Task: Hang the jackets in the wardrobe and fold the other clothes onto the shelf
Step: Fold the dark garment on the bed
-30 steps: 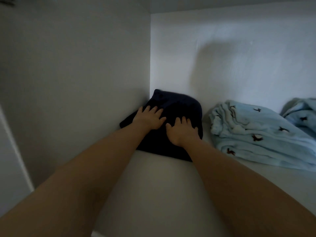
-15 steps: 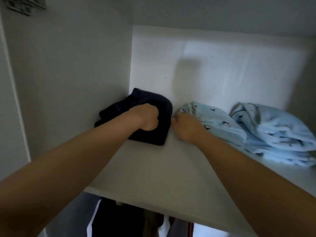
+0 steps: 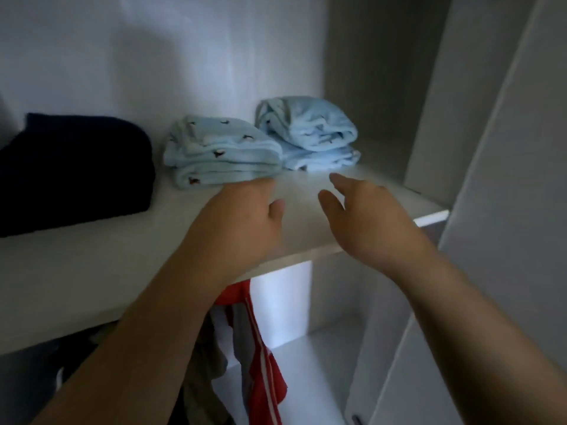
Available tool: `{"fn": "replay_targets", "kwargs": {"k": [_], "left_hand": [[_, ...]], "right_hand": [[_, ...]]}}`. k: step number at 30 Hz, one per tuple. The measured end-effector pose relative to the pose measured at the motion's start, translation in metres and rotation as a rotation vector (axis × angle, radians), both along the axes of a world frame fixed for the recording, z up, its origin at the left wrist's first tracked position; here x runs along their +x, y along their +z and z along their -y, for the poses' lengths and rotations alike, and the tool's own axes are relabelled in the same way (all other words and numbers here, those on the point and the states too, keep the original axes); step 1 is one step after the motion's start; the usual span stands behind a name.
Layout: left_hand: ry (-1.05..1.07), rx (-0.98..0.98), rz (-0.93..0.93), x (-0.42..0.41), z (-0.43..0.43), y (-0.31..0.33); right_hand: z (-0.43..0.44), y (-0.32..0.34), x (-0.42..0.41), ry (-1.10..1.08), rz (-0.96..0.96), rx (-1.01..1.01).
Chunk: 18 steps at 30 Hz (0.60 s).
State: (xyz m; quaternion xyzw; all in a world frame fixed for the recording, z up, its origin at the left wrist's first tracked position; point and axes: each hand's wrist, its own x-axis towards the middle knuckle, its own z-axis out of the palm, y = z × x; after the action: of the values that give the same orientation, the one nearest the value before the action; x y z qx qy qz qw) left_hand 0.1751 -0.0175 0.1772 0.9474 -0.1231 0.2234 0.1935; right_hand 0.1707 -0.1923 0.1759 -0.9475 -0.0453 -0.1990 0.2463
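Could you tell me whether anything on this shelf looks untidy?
Only slightly: the right light blue fleece pile is bunched and lumpy on top, looser than the neatly folded light blue fleece beside it. The dark navy garment lies flat.

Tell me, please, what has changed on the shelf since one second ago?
Both hands let go of the dark folded garment and moved right: the left hand and the right hand are now open, holding nothing, in front of the left light blue bundle. The garment, that bundle and the right light blue pile stayed on the shelf.

Left hand and right hand outstretched, fingers relaxed, empty
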Motion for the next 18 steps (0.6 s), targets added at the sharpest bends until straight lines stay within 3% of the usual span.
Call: {"fn": "replay_targets", "kwargs": {"k": [7, 14, 18], "left_hand": [[-0.551, -0.042, -0.119, -0.057, 0.09, -0.059], [-1.187, -0.028, -0.318, -0.194, 0.188, -0.106], [-1.469, 0.034, -0.356, -0.276, 0.225, -0.119]], "right_hand": [[0.059, -0.065, -0.146, -0.582, -0.057, 0.027], [0.082, -0.099, -0.333, -1.144, -0.211, 0.065], [0.087, -0.112, -0.431, -1.406, -0.181, 0.107]]}}
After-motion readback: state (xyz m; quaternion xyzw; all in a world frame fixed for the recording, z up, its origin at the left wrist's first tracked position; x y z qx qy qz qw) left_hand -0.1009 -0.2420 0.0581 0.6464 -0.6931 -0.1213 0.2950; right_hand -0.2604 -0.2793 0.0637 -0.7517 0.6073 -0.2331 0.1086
